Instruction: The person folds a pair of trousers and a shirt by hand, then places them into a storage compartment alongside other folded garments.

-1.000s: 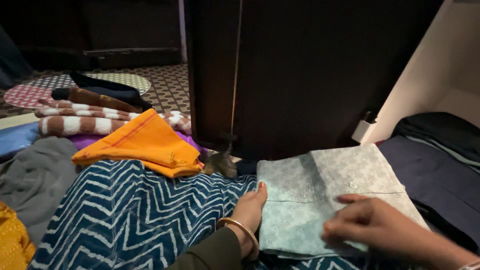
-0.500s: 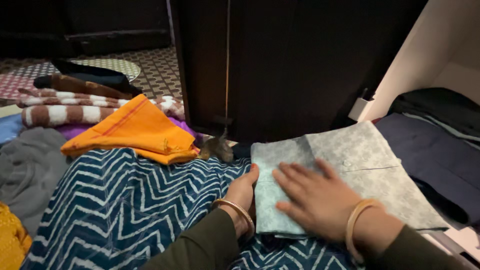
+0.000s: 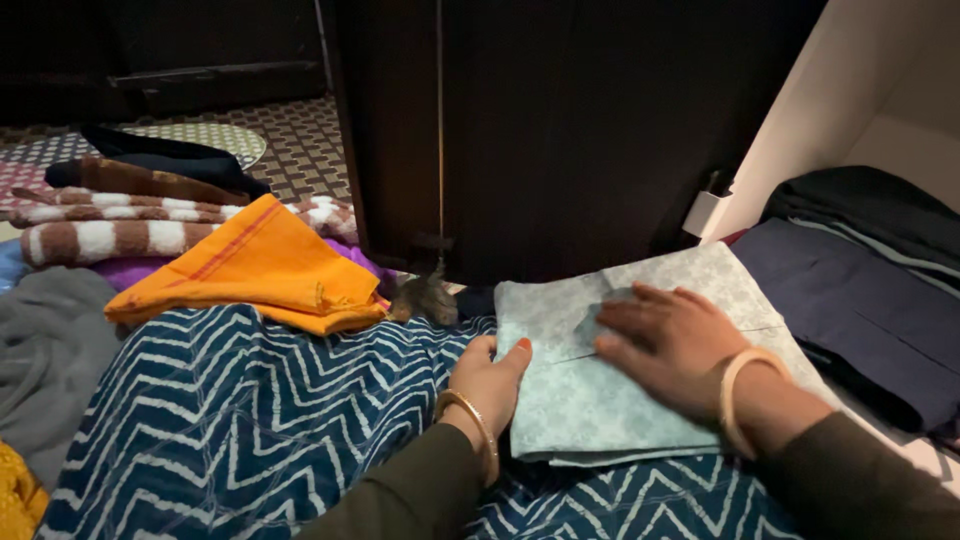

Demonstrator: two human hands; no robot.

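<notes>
A folded pale green patterned garment (image 3: 590,405) lies on a blue cloth with white zigzag stripes (image 3: 250,420). My left hand (image 3: 492,378) rests against the garment's left edge, thumb on top, a bangle at the wrist. My right hand (image 3: 668,343) lies flat on the garment's top, fingers spread toward its far left corner, also with a bangle. Neither hand grips anything.
A folded orange cloth (image 3: 250,270) lies to the left, with brown-and-white striped towels (image 3: 120,232) behind it and grey fabric (image 3: 45,340) at far left. A dark wardrobe door (image 3: 560,130) stands ahead. Dark folded clothes (image 3: 860,290) sit on a shelf at right.
My right hand slid from the garment's near right corner across its top toward the far left. My left hand stayed at the left edge. The view shifted slightly.
</notes>
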